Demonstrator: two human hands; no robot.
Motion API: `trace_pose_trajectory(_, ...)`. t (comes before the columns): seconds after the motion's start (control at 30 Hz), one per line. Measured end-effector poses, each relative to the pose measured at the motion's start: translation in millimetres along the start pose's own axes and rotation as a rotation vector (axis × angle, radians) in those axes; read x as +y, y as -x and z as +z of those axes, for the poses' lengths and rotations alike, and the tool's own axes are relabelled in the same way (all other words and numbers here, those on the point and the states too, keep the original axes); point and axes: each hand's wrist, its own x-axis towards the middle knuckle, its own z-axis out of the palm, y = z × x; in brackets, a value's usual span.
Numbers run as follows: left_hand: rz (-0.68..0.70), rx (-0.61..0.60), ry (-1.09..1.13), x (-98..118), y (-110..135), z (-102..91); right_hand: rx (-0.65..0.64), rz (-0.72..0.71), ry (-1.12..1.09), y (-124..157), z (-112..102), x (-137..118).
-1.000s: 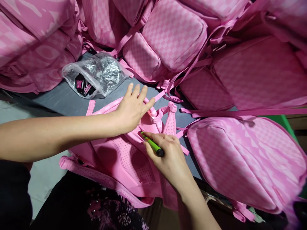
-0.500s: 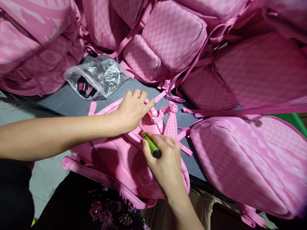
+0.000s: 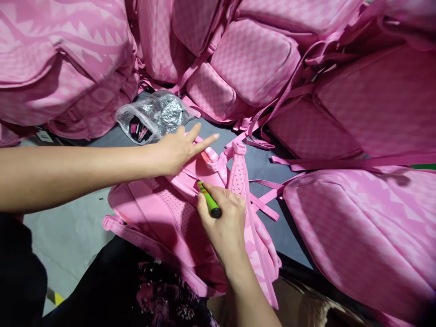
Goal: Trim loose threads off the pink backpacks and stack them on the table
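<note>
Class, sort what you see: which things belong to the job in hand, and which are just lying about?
Job in hand:
left hand, over the backpack
right hand, gripping the green tool

Apparently just lying about:
other backpacks
plastic bag of small items

green tool point(image 3: 211, 203): tip indistinct | upper-left backpack point(image 3: 91, 41): edge-cropped | plastic bag point(image 3: 170, 111): contents unclear

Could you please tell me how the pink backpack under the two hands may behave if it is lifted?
The pink backpack would probably flop and fold, since its back panel looks slack and bends unevenly. The lower shoulder strap may swing, as it lies loose along the near side. It could feel light for its size, though its inside is hidden.
</note>
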Motion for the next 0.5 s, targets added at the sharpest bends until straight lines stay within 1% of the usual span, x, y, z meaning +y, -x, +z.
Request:
trace_pose_trajectory(0.17,0.031,0.076,0.033,-9,16,18.6,-0.005,-0.035,-0.07,-9,21,-4)
trace_pose_trajectory(0.23,0.049,0.097,0.06,-12,20,21.4,-0.017,-0.056,-0.111,-12,24,-4)
trace_pose_trajectory(0.3,0.05,0.101,0.072,-13,23,19.6,-0.04,-0.069,-0.158,-13,25,-4)
trace_pose_trajectory(0.37,0.009,0.067,0.076,-15,24,13.9,-0.057,-0.073,-0.19,-12,24,-4)
trace_pose_trajectory(0.5,-0.107,-0.09,0.162,-21,27,2.2,-0.034,-0.064,-0.175,-7,23,-4)
